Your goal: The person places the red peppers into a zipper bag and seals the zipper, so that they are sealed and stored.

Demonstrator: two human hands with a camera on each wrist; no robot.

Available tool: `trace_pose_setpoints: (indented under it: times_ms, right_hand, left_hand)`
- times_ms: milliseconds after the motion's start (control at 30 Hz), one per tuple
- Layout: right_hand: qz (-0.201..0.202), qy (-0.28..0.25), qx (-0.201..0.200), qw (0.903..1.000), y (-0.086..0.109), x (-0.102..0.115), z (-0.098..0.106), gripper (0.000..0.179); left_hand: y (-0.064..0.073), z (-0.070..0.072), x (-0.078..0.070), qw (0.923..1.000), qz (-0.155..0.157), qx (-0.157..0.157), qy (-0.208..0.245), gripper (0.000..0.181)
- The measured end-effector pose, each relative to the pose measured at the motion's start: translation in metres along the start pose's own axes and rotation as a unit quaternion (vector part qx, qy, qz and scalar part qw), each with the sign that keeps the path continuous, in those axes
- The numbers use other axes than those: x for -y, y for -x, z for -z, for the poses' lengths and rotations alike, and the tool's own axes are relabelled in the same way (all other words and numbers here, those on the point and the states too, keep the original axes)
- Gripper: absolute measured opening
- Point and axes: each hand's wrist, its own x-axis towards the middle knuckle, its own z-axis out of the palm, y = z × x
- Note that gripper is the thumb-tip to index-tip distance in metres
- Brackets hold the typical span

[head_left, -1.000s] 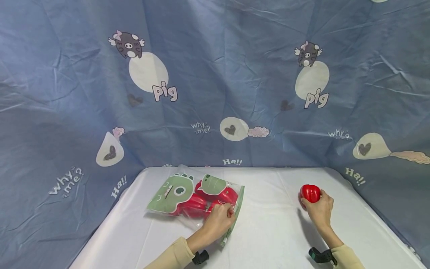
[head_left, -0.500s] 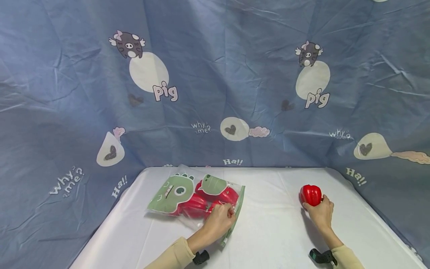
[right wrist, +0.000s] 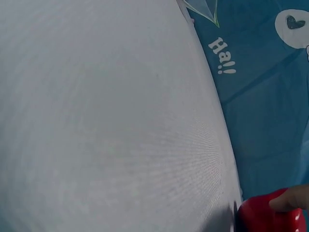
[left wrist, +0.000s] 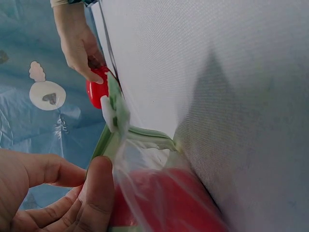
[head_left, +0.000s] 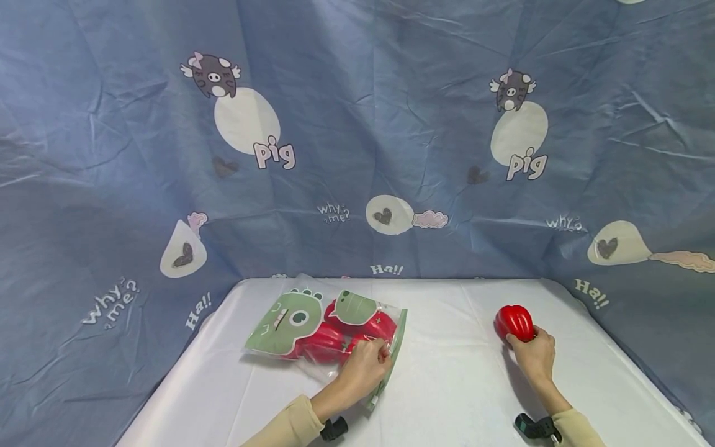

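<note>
A clear zip bag (head_left: 282, 326) with a green dinosaur print lies on the left half of the table, several red bell peppers (head_left: 321, 341) inside it. My left hand (head_left: 363, 366) pinches the bag's upper layer near its green-edged mouth. In the left wrist view, thumb and fingers (left wrist: 99, 193) grip the green strip (left wrist: 104, 145), and the mouth gapes beside them. At the right of the table, my right hand (head_left: 533, 354) holds a single red bell pepper (head_left: 514, 323) between thumb and fingers. Only the thumb and part of that pepper (right wrist: 265, 212) show in the right wrist view.
A white cloth covers the table (head_left: 447, 372). Behind and around it hangs a blue curtain (head_left: 436, 124) printed with pigs and words. Dark wrist-worn devices (head_left: 536, 427) sit at both cuffs.
The red pepper in my right hand has turned and tilted a little within the fingers, its top leaning left. My left hand and the bag have stayed where they were.
</note>
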Motion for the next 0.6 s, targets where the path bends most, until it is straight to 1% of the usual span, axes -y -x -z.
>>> trace_pose_setpoints:
  times_ms: [400, 600]
  right_hand:
    - [-0.009, -0.015, 0.003, 0.9999, 0.0029, 0.0032, 0.0002, 0.060]
    - [-0.006, -0.019, 0.017, 0.9997, 0.0083, 0.0079, -0.0014, 0.060]
  left_hand:
    - [0.0005, -0.0004, 0.0001, 1.0000, -0.002, 0.000, 0.000, 0.007]
    - [0.0004, -0.0005, 0.0002, 1.0000, -0.002, -0.001, 0.000, 0.007]
